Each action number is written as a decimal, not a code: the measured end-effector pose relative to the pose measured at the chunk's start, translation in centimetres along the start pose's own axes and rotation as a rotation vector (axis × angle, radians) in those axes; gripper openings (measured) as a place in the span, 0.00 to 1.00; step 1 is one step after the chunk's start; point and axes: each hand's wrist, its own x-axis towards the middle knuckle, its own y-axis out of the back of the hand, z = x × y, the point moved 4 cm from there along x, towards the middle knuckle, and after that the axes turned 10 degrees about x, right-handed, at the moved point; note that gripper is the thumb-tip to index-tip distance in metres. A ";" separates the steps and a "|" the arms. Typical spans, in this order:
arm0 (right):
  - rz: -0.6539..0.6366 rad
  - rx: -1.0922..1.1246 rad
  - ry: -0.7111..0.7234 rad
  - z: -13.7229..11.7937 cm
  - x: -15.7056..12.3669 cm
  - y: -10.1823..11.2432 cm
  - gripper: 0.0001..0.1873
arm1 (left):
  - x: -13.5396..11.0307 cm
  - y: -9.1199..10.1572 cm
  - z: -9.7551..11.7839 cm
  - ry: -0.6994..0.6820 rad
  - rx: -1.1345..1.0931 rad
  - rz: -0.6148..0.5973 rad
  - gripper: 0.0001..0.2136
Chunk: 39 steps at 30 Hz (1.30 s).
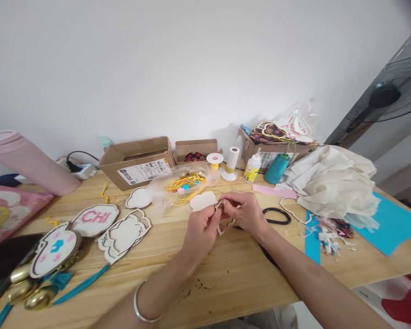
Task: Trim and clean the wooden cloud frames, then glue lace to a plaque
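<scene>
Above the middle of the wooden table, my left hand point(200, 228) and my right hand point(247, 211) meet, fingers pinched together. Between them is a thin wooden cutout frame point(220, 230) with a wavy edge; my fingers hide much of it. Just behind my hands lies a white cloud-shaped piece point(203, 201). A black cord loop point(283, 222) rests to the right of my right hand. Further left are stacked wooden cutout frames point(123, 235), a white plaque reading CHI point(95, 219) and a white plaque with a blue flower point(56, 246).
Along the wall stand an open cardboard box point(137, 167), a glue bottle point(252, 168), a teal thread cone point(276, 169) and a filled box point(270, 151). Crumpled cream fabric point(332, 183) and blue sheets point(393, 221) lie right. A pink tumbler point(30, 162) leans at left.
</scene>
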 end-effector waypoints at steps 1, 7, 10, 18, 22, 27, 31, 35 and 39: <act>-0.001 -0.028 0.012 -0.1 0.0 0.0 0.11 | 0.0 0.0 0.0 0.003 -0.001 0.003 0.13; 0.011 0.000 0.015 0.3 -0.1 -0.2 0.12 | 0.2 -0.4 -0.8 0.094 -0.146 -0.033 0.12; 0.036 0.196 -0.049 1.3 0.0 0.0 0.14 | 0.4 -0.5 -1.1 0.145 -0.279 -0.041 0.11; 0.227 -0.062 0.082 -0.4 -0.3 1.2 0.14 | 0.2 0.2 -0.6 0.038 -0.146 0.064 0.12; 0.227 -0.196 0.116 -1.6 -0.4 0.8 0.08 | 0.3 0.4 -0.5 -0.033 -0.030 0.114 0.14; 0.098 -0.387 0.106 -1.5 -0.2 0.1 0.06 | 0.4 0.4 -0.4 -0.167 0.206 0.064 0.15; 0.014 -0.488 0.124 -1.2 -0.1 0.1 0.10 | 0.3 0.5 -0.6 -0.213 0.325 0.032 0.16; 0.016 -0.417 0.114 -1.4 -0.1 0.2 0.10 | 0.2 0.2 -0.8 -0.150 0.218 0.023 0.14; 0.085 -0.251 0.053 -0.8 -0.1 0.3 0.09 | 0.3 -0.2 -0.5 -0.019 0.029 0.037 0.12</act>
